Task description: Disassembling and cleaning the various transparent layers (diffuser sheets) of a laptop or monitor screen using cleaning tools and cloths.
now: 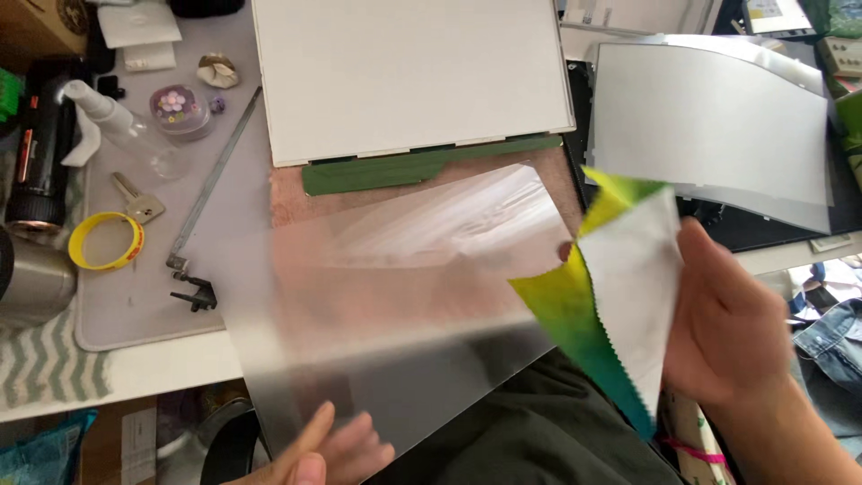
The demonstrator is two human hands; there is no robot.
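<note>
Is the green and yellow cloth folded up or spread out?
Partly folded. The cloth bends over itself in the right hand, so its white underside and its coloured side both show.

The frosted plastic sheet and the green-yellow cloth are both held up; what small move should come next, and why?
Probably bring the cloth in the right hand flat onto the frosted plastic sheet. The cloth's corner already meets the sheet's right edge, and the left hand supports the sheet only from its lower edge, so it hangs tilted above the lap.
</note>
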